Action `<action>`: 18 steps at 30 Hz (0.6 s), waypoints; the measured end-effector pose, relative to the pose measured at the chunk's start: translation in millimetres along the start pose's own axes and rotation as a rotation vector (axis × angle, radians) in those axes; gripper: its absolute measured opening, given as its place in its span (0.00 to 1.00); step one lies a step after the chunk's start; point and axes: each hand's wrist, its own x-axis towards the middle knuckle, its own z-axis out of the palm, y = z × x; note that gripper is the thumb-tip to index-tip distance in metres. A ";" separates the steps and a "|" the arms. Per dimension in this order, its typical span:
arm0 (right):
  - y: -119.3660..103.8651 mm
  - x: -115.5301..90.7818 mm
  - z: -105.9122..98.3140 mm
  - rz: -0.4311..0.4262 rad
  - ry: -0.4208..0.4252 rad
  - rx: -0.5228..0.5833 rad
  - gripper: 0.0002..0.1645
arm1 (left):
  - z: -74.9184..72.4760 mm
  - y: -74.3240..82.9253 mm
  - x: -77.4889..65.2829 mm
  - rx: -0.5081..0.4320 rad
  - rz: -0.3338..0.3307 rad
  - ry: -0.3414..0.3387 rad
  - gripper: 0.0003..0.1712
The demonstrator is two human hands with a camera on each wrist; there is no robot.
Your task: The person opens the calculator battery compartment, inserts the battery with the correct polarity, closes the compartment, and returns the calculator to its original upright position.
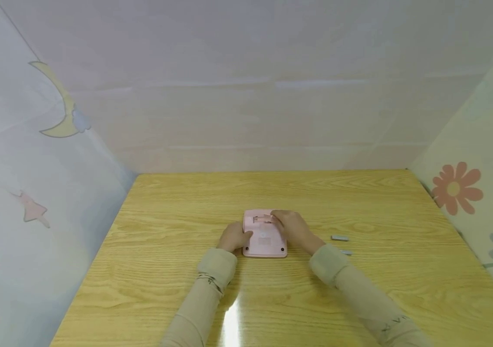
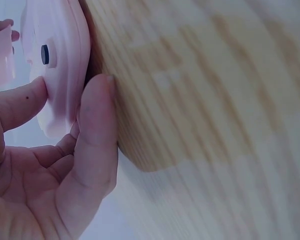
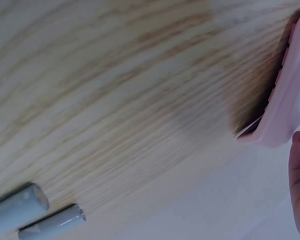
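Left hand, nearest the wrist camera, is gripping a pink device by its edge; the right hand is pinching a small pink cover.

The left thumb is pressing the upper face near a black foot, with fingers curling against the side, while the right fingers are holding the cover at the device's top end, beside an open slot. The device is lying just right of centre in the head frame's lower half. Farther right, two silvery cylinders are resting near the right sleeve on a wooden table; a pale backdrop is filling the top.
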 end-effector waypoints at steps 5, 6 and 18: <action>4.6 -4.6 -5.5 0.013 0.006 -0.002 0.12 | 0.4 -1.0 0.4 -0.005 -0.006 -0.003 0.20; 6.8 -5.5 -6.0 0.022 0.006 -0.004 0.13 | 0.5 -1.2 0.6 -0.005 -0.008 -0.003 0.20; 24.0 -19.9 -21.6 0.051 0.047 -0.012 0.12 | 0.0 0.1 -0.7 -0.011 -0.019 -0.008 0.17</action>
